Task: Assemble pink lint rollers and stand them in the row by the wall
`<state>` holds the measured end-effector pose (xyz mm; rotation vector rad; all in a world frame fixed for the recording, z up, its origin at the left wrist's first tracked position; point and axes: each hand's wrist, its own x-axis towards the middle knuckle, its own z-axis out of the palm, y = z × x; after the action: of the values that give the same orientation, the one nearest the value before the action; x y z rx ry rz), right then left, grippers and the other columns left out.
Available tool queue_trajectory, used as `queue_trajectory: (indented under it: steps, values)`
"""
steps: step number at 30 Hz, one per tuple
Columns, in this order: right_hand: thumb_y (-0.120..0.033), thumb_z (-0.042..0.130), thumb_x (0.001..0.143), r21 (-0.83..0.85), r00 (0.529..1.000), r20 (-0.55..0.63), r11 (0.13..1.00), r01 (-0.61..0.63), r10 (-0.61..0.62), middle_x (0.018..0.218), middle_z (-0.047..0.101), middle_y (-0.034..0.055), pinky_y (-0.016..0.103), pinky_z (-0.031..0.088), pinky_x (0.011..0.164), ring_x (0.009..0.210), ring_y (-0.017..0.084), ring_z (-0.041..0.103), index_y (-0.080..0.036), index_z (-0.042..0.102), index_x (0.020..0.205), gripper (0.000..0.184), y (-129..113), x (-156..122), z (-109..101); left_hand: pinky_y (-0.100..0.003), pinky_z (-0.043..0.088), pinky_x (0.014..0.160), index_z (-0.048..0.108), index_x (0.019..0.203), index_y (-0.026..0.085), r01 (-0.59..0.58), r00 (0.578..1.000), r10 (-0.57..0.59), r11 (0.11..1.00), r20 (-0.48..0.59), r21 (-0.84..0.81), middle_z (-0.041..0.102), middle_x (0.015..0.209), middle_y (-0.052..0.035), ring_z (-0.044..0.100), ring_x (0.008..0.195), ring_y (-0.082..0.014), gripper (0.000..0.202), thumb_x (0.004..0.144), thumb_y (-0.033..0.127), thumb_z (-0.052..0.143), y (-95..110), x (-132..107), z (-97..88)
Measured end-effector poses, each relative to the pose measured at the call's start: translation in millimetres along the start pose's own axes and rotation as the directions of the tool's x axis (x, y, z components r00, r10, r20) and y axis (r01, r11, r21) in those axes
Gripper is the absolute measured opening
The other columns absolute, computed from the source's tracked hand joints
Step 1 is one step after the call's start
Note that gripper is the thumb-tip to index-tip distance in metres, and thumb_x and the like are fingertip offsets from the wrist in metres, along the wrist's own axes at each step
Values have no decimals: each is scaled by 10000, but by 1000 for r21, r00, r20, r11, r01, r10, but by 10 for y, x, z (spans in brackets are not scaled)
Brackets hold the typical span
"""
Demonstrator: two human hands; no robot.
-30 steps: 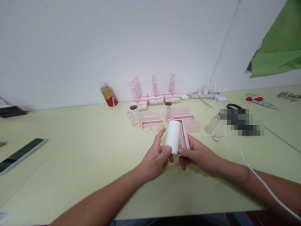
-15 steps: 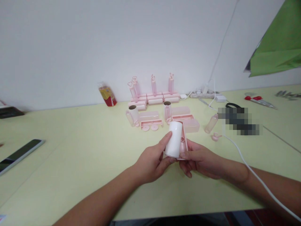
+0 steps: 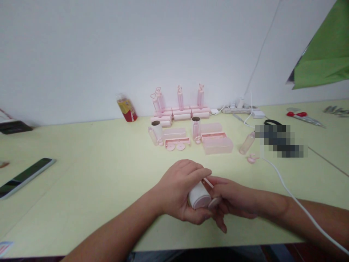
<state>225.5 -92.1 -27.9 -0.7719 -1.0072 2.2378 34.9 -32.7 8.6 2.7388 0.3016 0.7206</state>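
Note:
My left hand [image 3: 185, 182] is wrapped over a white roll [image 3: 198, 194], with the thumb under its near end. A pale flat round end [image 3: 203, 202] on the roll faces me. My right hand [image 3: 234, 198] meets it from the right and grips a pink case [image 3: 208, 182], of which only a thin edge shows between the hands. Beside the right fingertips is a small pale disc [image 3: 215, 202]. Fingers hide most of the case and whatever lies in it.
Beyond my hands stand two white rolls with brown cores [image 3: 156, 124], pink translucent covers [image 3: 218, 145], round caps [image 3: 180, 146] and small bottles [image 3: 247, 143]. Pink cases [image 3: 182, 116] line the wall. A white cable [image 3: 283, 185] passes over my right forearm. A phone [image 3: 27, 178] lies left.
Both hands have come lower and nearer to me. The roll and case have tilted so the roll's end faces me, and my left hand now covers the top of the roll.

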Motion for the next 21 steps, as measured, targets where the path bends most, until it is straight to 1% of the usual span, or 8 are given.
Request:
queue_trajectory:
  steps: [3, 5, 8, 10, 13, 15, 19, 21]
  values:
    - [-116, 535, 705, 43, 999, 24, 998, 38, -39, 793, 657, 32, 306, 588, 551, 554, 134, 646, -156, 551, 1090, 388, -16, 3, -3, -402, 481, 817, 590, 1170, 186, 59, 997, -58, 998, 47, -3, 650, 989, -101, 591, 890, -250, 614, 683, 555, 644, -12, 2, -17]
    - [-126, 541, 759, 49, 996, 24, 995, 83, -84, 864, 676, 56, 330, 596, 591, 615, 152, 673, -171, 533, 1167, 410, -29, 2, -1, -398, 477, 817, 622, 1124, 204, 74, 996, -74, 997, 55, 16, 643, 969, -88, 581, 886, -246, 566, 673, 543, 662, -26, -3, -23]
    - [-250, 515, 917, 58, 986, -9, 984, 167, -167, 947, 672, 73, 347, 597, 629, 672, 157, 681, -213, 472, 1299, 387, -45, 0, 9, -417, 469, 843, 642, 1077, 202, 106, 994, -106, 991, 6, 79, 640, 1017, -99, 574, 929, -258, 507, 676, 509, 668, -60, -10, 0]
    - [-321, 483, 972, 68, 981, -42, 979, 194, -191, 952, 665, 68, 354, 596, 659, 692, 151, 675, -246, 416, 1373, 414, -52, -3, 15, -431, 465, 855, 643, 1061, 190, 128, 991, -123, 985, -48, 117, 644, 1031, -108, 574, 947, -265, 477, 688, 486, 660, -82, -10, 33]
    - [-355, 489, 984, 82, 974, -103, 974, 210, -201, 943, 659, 56, 360, 595, 678, 699, 143, 663, -294, 341, 1440, 483, -54, -3, 15, -450, 459, 869, 637, 1049, 174, 161, 983, -143, 974, -118, 161, 650, 1024, -115, 573, 963, -273, 454, 707, 473, 647, -91, -2, 84]
    - [-366, 507, 975, 81, 970, -131, 973, 217, -205, 937, 653, 52, 352, 597, 665, 689, 140, 655, -299, 338, 1447, 506, -58, 2, 9, -463, 452, 881, 637, 1030, 167, 171, 979, -147, 968, -138, 184, 646, 1031, -122, 569, 978, -279, 439, 714, 471, 642, -82, 4, 107]
    - [-326, 560, 934, 47, 971, -132, 977, 209, -201, 911, 640, 38, 324, 600, 607, 649, 133, 632, -280, 375, 1430, 531, -90, 9, 5, -475, 443, 895, 638, 1004, 162, 176, 980, -153, 963, -123, 203, 630, 1055, -131, 559, 1003, -288, 409, 704, 440, 638, -59, 1, 120]
    - [-297, 576, 913, 29, 969, -143, 978, 208, -202, 862, 626, 17, 309, 599, 577, 592, 111, 591, -278, 399, 1414, 532, -119, 2, 13, -473, 442, 899, 636, 1005, 166, 188, 979, -167, 960, -114, 206, 624, 1065, -132, 553, 1012, -289, 401, 698, 425, 638, -61, -5, 120]
